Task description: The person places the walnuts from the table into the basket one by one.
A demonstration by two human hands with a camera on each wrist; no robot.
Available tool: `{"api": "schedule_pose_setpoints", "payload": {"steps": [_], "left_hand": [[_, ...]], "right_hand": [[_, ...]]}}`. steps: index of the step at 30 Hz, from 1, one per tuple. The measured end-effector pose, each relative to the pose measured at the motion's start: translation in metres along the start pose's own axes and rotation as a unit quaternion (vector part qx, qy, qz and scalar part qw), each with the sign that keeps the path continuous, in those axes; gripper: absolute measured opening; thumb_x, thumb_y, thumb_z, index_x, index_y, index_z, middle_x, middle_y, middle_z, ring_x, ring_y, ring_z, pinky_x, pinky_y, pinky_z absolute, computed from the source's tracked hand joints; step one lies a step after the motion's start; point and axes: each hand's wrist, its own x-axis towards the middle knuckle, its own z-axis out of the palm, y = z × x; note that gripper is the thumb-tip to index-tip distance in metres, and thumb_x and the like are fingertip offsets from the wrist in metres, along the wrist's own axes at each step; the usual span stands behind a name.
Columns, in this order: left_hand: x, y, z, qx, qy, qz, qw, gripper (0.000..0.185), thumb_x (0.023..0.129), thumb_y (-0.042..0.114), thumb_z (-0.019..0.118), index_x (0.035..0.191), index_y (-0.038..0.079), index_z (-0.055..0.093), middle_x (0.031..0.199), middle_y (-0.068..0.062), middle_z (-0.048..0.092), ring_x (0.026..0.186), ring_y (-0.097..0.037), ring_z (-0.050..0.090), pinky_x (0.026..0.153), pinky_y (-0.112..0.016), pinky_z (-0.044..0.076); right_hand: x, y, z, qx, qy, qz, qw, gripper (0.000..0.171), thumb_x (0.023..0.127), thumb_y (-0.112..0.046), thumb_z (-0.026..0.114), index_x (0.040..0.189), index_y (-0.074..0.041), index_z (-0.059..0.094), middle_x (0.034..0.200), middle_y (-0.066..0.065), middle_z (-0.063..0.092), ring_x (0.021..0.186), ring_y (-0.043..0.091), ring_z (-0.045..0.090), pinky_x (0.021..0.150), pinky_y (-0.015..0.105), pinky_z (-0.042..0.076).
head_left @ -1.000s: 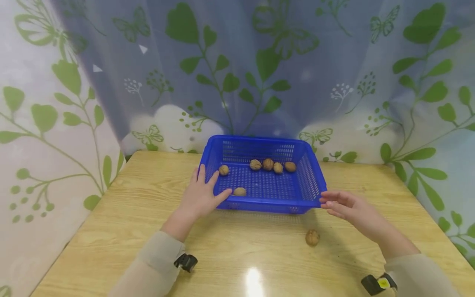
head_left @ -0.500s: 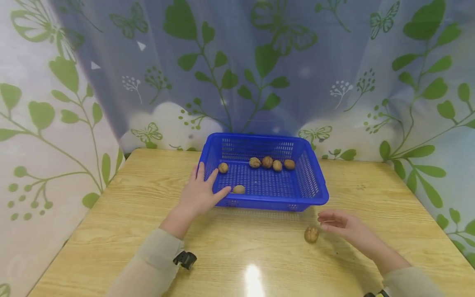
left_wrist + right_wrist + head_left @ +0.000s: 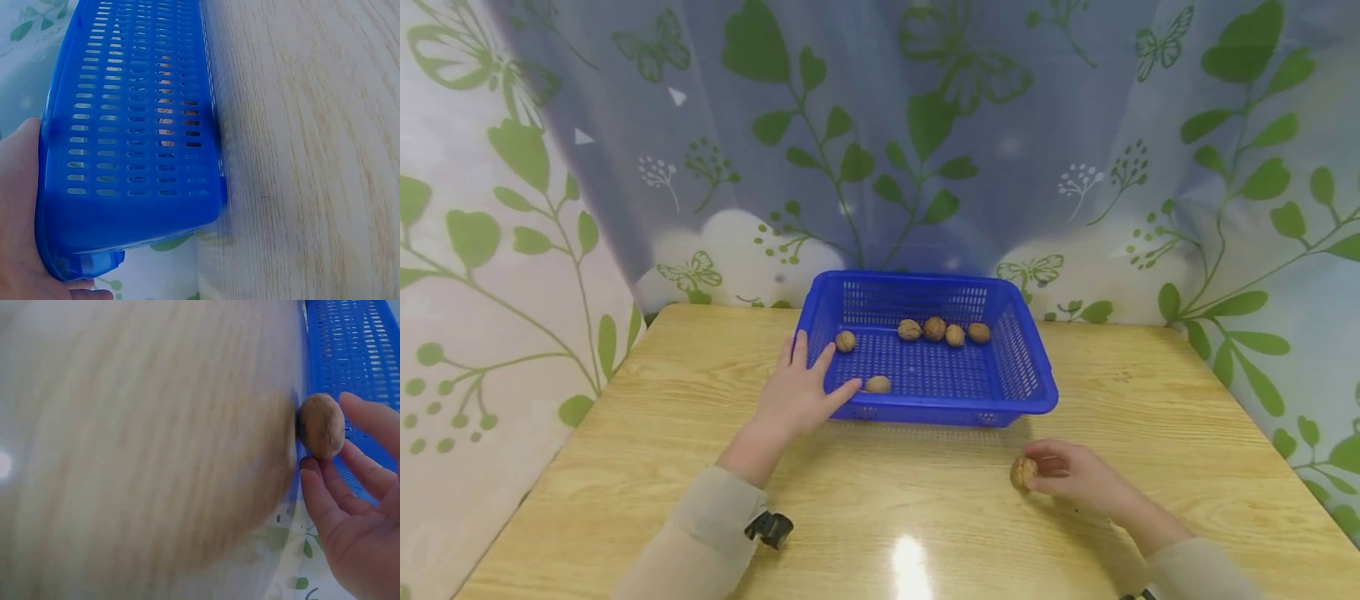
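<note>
A blue plastic basket (image 3: 925,408) with slotted walls stands on the wooden table. Inside it lie several walnuts, among them a walnut (image 3: 877,384) by the front wall and a walnut (image 3: 846,342) at the left. My left hand (image 3: 793,396), fingers spread, rests on the basket's front left corner; the left wrist view has the hand (image 3: 19,206) against the rim. In front of the basket's right end, my right hand (image 3: 1078,479) has thumb and fingertips round a loose walnut (image 3: 1021,473). From the right wrist, this walnut (image 3: 322,426) sits on the tabletop between the fingers.
Behind the table (image 3: 700,367) hangs a blue and white curtain (image 3: 865,225) printed with green leaves. The basket's back wall stands near the curtain. A bright light reflection lies on the front of the tabletop.
My right hand has left the basket's right front corner, come down toward me and reached the loose walnut. The left hand stays at the basket corner, and the basket stays in place.
</note>
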Motion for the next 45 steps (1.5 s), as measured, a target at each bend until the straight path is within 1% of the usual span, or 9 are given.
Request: {"api": "schedule_pose_setpoints", "payload": {"steps": [10, 15, 20, 23, 27, 32, 36, 41, 45], "left_hand": [[-0.001, 0.002, -0.001, -0.003, 0.0, -0.001, 1.0, 0.081, 0.09, 0.067, 0.031, 0.147, 0.011, 0.028, 0.151, -0.029, 0.003, 0.138, -0.042, -0.001, 0.103, -0.055, 0.028], [-0.001, 0.001, -0.002, -0.004, 0.0, -0.002, 1.0, 0.08, 0.09, 0.067, 0.032, 0.147, 0.011, 0.028, 0.151, -0.028, 0.003, 0.138, -0.042, -0.001, 0.102, -0.056, 0.028], [0.0, 0.0, -0.001, -0.002, 0.001, -0.003, 1.0, 0.081, 0.09, 0.067, 0.032, 0.147, 0.011, 0.029, 0.15, -0.029, 0.004, 0.138, -0.042, -0.001, 0.103, -0.055, 0.028], [0.001, -0.001, -0.001, 0.001, 0.004, -0.002, 1.0, 0.081, 0.09, 0.067, 0.031, 0.147, 0.01, 0.029, 0.15, -0.029, 0.004, 0.138, -0.042, 0.0, 0.103, -0.055, 0.027], [0.001, -0.001, 0.0, 0.003, 0.001, -0.001, 1.0, 0.08, 0.09, 0.067, 0.032, 0.147, 0.011, 0.029, 0.15, -0.029, 0.004, 0.138, -0.043, 0.0, 0.103, -0.056, 0.028], [0.0, 0.0, -0.001, 0.0, -0.004, -0.005, 1.0, 0.08, 0.09, 0.067, 0.032, 0.148, 0.011, 0.028, 0.151, -0.028, 0.003, 0.138, -0.042, -0.001, 0.101, -0.057, 0.029], [0.0, 0.0, 0.0, -0.003, -0.005, -0.007, 1.0, 0.08, 0.09, 0.067, 0.032, 0.148, 0.012, 0.028, 0.151, -0.028, 0.002, 0.138, -0.042, -0.001, 0.101, -0.057, 0.03], [0.0, 0.0, 0.0, -0.003, 0.0, -0.006, 1.0, 0.08, 0.09, 0.067, 0.032, 0.147, 0.011, 0.029, 0.151, -0.028, 0.003, 0.138, -0.042, -0.001, 0.102, -0.056, 0.029], [-0.001, 0.0, 0.0, -0.003, -0.002, -0.003, 1.0, 0.081, 0.09, 0.067, 0.031, 0.148, 0.011, 0.028, 0.151, -0.028, 0.002, 0.138, -0.042, -0.001, 0.103, -0.055, 0.027]], "right_hand": [[0.001, -0.002, 0.002, -0.01, -0.002, 0.014, 1.0, 0.041, 0.085, -0.012, 0.068, 0.116, 0.011, 0.055, 0.112, 0.025, 0.06, 0.1, 0.039, 0.059, 0.082, 0.035, 0.051], [-0.002, -0.013, -0.009, -0.002, 0.014, 0.021, 1.0, 0.044, 0.086, -0.013, 0.067, 0.119, 0.012, 0.053, 0.115, 0.025, 0.058, 0.101, 0.036, 0.058, 0.078, 0.026, 0.05], [-0.007, -0.031, -0.026, 0.026, 0.025, 0.045, 0.998, 0.05, 0.088, -0.017, 0.066, 0.126, 0.01, 0.049, 0.123, 0.025, 0.053, 0.108, 0.035, 0.054, 0.079, 0.026, 0.05], [-0.01, -0.043, -0.035, 0.019, 0.043, 0.066, 0.997, 0.051, 0.089, -0.023, 0.065, 0.129, 0.005, 0.049, 0.127, 0.022, 0.051, 0.109, 0.024, 0.054, 0.08, 0.026, 0.05], [-0.012, -0.058, -0.048, 0.013, 0.065, 0.061, 0.996, 0.049, 0.091, -0.022, 0.062, 0.13, 0.004, 0.047, 0.129, 0.022, 0.049, 0.105, 0.003, 0.051, 0.081, 0.025, 0.049], [-0.011, -0.072, -0.061, 0.006, 0.084, 0.05, 0.995, 0.05, 0.093, -0.021, 0.059, 0.134, 0.003, 0.044, 0.129, 0.021, 0.049, 0.102, -0.008, 0.048, 0.082, 0.021, 0.047], [-0.008, -0.078, -0.066, -0.017, 0.092, 0.057, 0.994, 0.052, 0.093, -0.025, 0.059, 0.136, 0.0, 0.043, 0.132, 0.018, 0.048, 0.109, 0.003, 0.049, 0.084, 0.024, 0.046], [0.004, -0.081, -0.065, -0.022, 0.093, 0.062, 0.994, 0.053, 0.093, -0.029, 0.059, 0.136, -0.001, 0.044, 0.131, 0.017, 0.05, 0.119, 0.031, 0.047, 0.091, 0.042, 0.044], [0.018, -0.082, -0.065, -0.01, 0.085, 0.061, 0.994, 0.054, 0.092, -0.03, 0.06, 0.135, -0.001, 0.045, 0.132, 0.019, 0.05, 0.12, 0.035, 0.046, 0.094, 0.051, 0.04]]}}
